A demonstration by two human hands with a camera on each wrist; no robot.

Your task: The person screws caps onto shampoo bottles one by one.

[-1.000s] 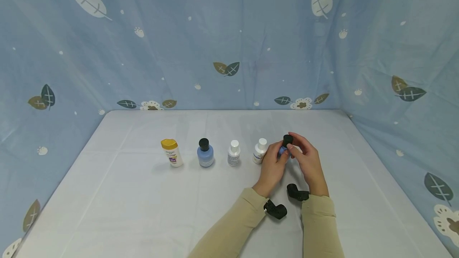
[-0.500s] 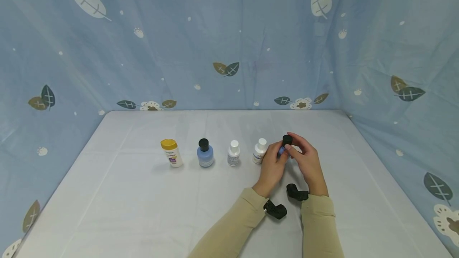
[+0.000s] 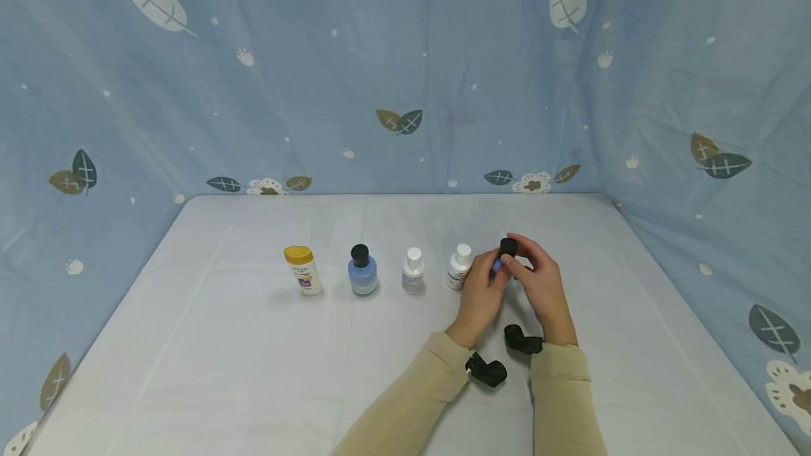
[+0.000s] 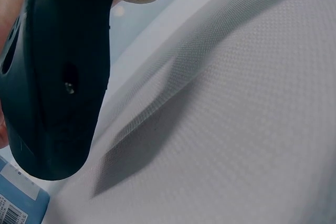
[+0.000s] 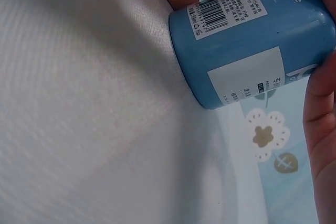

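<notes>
A blue bottle (image 3: 497,266) with a black cap (image 3: 507,248) stands on the white table at the right end of a row. My left hand (image 3: 480,300) holds the bottle's body from the left. My right hand (image 3: 546,293) pinches the black cap between thumb and fingers. In the right wrist view, the bottle (image 5: 236,40) shows a barcode label and its base meets the cloth. Only a lower corner of the blue bottle (image 4: 21,192) appears in the left wrist view. Fingers cover much of it in the head view.
Left of my hands stand a white-capped bottle (image 3: 457,271), another white-capped bottle (image 3: 413,274), a blue black-capped bottle (image 3: 363,276) and a yellow-capped white bottle (image 3: 307,276). Black wrist devices sit close together: the left one (image 3: 488,370) and the right one (image 3: 522,340). Patterned curtain (image 3: 405,55) surrounds the table.
My right hand and wrist have shifted very slightly left at the black cap. The left hand keeps its hold, and the row of bottles has not moved.
</notes>
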